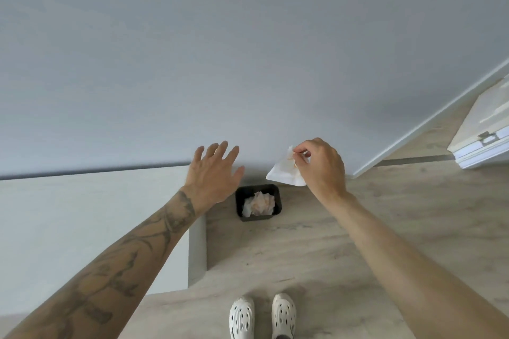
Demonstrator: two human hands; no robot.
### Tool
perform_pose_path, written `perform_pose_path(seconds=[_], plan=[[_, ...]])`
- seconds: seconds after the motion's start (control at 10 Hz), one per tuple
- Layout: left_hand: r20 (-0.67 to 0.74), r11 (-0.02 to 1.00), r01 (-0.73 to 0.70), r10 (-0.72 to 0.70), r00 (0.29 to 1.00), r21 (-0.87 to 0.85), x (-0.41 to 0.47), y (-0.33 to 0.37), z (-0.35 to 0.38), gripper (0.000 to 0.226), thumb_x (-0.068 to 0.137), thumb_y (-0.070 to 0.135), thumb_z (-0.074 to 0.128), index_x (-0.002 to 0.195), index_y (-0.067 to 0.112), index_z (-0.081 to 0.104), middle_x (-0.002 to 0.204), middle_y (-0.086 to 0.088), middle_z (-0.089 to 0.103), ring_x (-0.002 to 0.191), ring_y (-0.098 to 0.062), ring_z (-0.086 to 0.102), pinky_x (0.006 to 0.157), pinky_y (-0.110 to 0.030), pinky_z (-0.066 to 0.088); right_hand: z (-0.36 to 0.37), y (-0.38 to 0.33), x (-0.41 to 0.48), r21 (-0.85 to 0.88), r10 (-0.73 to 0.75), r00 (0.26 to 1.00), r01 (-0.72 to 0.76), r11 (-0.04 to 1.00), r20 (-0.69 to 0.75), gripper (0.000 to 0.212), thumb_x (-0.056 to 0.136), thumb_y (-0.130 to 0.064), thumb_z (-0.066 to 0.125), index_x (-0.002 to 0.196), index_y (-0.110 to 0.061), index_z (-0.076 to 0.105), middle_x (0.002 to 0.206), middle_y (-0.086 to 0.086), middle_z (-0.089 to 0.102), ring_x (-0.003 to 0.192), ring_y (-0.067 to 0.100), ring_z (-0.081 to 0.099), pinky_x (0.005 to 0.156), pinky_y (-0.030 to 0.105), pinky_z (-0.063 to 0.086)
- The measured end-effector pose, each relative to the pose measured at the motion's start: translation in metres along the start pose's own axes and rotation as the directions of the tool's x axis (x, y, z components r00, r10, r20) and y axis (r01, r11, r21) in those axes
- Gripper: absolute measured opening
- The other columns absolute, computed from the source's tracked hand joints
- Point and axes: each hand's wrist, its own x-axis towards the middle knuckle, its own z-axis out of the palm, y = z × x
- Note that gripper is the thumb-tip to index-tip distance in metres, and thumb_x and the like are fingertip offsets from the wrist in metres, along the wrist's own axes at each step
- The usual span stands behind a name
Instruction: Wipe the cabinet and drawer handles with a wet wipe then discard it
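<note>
My right hand [321,164] pinches a white wet wipe [285,172] by its top corner, and the wipe hangs down in front of the wall. It is up and to the right of a small black bin [239,205] that stands on the floor against the wall. Crumpled white wipes [259,203] lie inside the bin. My left hand [213,173] hovers just left of the bin with its fingers spread and holds nothing. No cabinet or drawer handle is in view.
A pale cabinet top [91,228] fills the left side, its corner beside the bin. A plain grey wall [248,49] is ahead. A white door frame [479,146] and skirting stand at the right. My white shoes [261,316] are on the wood-look floor.
</note>
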Motion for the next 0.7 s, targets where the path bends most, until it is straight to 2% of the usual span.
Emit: perform_pose_path(seconds=[0.1, 0.2, 0.4, 0.5, 0.6, 0.7], plan=[[0.033, 0.999, 0.034, -0.033, 0.999, -0.018, 0.026, 0.003, 0.065, 0.058, 0.109, 0.049, 0.036, 0.161, 0.023, 0.031, 0.168, -0.004, 0.028, 0.153, -0.023, 0.028, 0.126, -0.046, 0.017, 0.068, 0.05, 0.011, 0.009, 0.004, 0.999, -0.004, 1.0, 0.033, 0.009, 0.099, -0.015, 0.068, 0.097, -0.022, 0.074, 0.101, -0.008, 0.068, 0.096, 0.015, 0.063, 0.073, 0.029, 0.038], [0.041, 0.996, 0.076, -0.074, 0.996, -0.052, 0.052, 0.005, 0.142, 0.057, 0.108, 0.05, 0.039, 0.158, 0.023, 0.037, 0.164, -0.004, 0.035, 0.151, -0.023, 0.031, 0.126, -0.044, 0.018, 0.15, 0.109, 0.019, 0.027, 0.013, 0.998, -0.015, 1.0, 0.06, 0.008, 0.098, -0.013, 0.067, 0.095, -0.019, 0.073, 0.099, -0.006, 0.067, 0.096, 0.018, 0.062, 0.073, 0.032, 0.043], [0.119, 0.989, 0.137, -0.13, 0.984, -0.051, 0.094, 0.003, 0.316, 0.061, 0.109, 0.053, 0.035, 0.163, 0.025, 0.032, 0.168, -0.002, 0.032, 0.154, -0.022, 0.029, 0.128, -0.044, 0.018, 0.311, 0.225, 0.023, 0.029, 0.057, 0.991, -0.061, 0.998, 0.123, 0.009, 0.097, -0.014, 0.068, 0.094, -0.02, 0.073, 0.096, -0.007, 0.066, 0.092, 0.019, 0.063, 0.074, 0.033, 0.047], [0.16, 0.989, 0.142, -0.136, 0.978, -0.028, 0.108, -0.002, 0.377, 0.061, 0.11, 0.054, 0.031, 0.164, 0.027, 0.027, 0.169, 0.0, 0.027, 0.155, -0.02, 0.026, 0.129, -0.043, 0.014, 0.372, 0.264, 0.027, 0.01, 0.077, 0.989, -0.079, 0.997, 0.127, 0.009, 0.097, -0.014, 0.066, 0.095, -0.018, 0.074, 0.099, -0.004, 0.068, 0.094, 0.021, 0.064, 0.077, 0.038, 0.052], [0.149, 0.989, 0.146, -0.138, 0.979, -0.04, 0.119, -0.006, 0.413, 0.061, 0.11, 0.054, 0.032, 0.164, 0.027, 0.028, 0.169, -0.001, 0.029, 0.155, -0.022, 0.027, 0.129, -0.044, 0.015, 0.409, 0.29, 0.026, -0.029, 0.083, 0.976, -0.078, 0.997, 0.204, 0.009, 0.098, -0.015, 0.069, 0.101, -0.018, 0.076, 0.103, -0.003, 0.068, 0.096, 0.021, 0.066, 0.08, 0.041, 0.055], [0.111, 0.987, 0.154, -0.148, 0.983, -0.051, 0.124, -0.008, 0.413, 0.06, 0.11, 0.054, 0.033, 0.162, 0.026, 0.032, 0.167, -0.002, 0.033, 0.153, -0.022, 0.03, 0.128, -0.045, 0.017, 0.406, 0.295, 0.026, -0.053, 0.069, 0.976, -0.059, 0.997, 0.208, 0.011, 0.099, -0.017, 0.07, 0.108, -0.018, 0.076, 0.108, -0.004, 0.069, 0.096, 0.019, 0.067, 0.082, 0.042, 0.057]])
